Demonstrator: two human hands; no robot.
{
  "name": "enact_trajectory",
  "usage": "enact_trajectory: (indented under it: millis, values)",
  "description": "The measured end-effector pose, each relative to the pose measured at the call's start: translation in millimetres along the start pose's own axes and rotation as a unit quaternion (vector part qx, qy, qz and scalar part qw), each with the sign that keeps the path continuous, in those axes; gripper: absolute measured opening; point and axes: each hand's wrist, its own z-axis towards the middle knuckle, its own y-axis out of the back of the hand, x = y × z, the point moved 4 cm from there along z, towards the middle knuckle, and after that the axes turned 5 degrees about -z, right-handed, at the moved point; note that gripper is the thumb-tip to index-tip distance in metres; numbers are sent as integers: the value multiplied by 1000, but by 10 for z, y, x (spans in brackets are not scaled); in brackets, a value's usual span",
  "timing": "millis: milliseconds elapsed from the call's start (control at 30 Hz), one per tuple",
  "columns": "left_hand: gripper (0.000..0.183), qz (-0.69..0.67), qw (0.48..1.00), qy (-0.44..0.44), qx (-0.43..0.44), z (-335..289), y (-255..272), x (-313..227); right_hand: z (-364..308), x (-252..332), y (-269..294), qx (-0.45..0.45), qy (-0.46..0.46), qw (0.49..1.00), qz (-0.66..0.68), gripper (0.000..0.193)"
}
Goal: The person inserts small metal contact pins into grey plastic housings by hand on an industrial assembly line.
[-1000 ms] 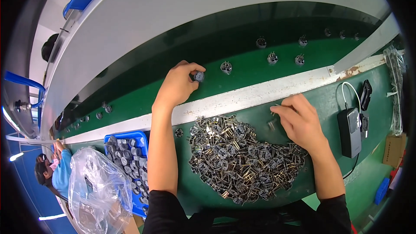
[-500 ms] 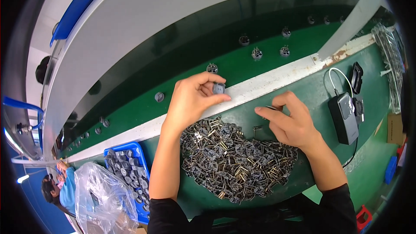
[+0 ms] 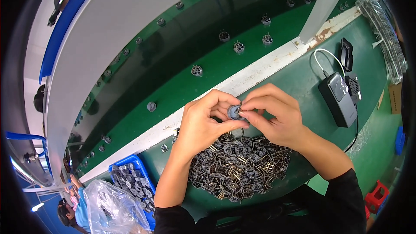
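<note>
Between the fingers and thumb of my left hand (image 3: pixel 197 125) is a small round grey plastic cup (image 3: pixel 233 112), its opening turned toward the right. My right hand (image 3: pixel 277 117) meets it there, thumb and fingertips closed on a small dark part (image 3: pixel 241 108) at the cup's mouth. The fingers mostly cover this part, so how deep it sits I cannot tell. Under both hands lies a big heap of dark inserts with brass-coloured pins (image 3: pixel 238 169). To the left, a blue tray (image 3: pixel 141 161) holds many grey cups (image 3: pixel 130 180).
Past the white rail (image 3: pixel 268 67), a green belt (image 3: pixel 173 89) carries spaced-out cups, several with pins upright. At right are a black power bank (image 3: pixel 340 99) with a white cable and clear-wrapped strips (image 3: pixel 381 39). A plastic bag (image 3: pixel 115 206) partly covers the tray; another person (image 3: pixel 69 212) sits far left.
My hands were apart and have come together over the heap. The left brought the cup nearer and right; the right moved in to the cup's mouth. The view has shifted.
</note>
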Motion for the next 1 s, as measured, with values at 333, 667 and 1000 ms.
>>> enact_trajectory:
  millis: [333, 667, 1000]
  values:
    - [37, -17, 999, 23, 21, -26, -50, -19, -49, -1, -41, 4, 24, 997, -71, 17]
    - [18, 118, 982, 45, -138, 121, 536, 262, -63, -227, -117, 228, -5, 971, -69, 25]
    - [16, 350, 902, 66, -245, 134, 1047, 605, -141, -150, -196, 345, 39, 934, -85, 20]
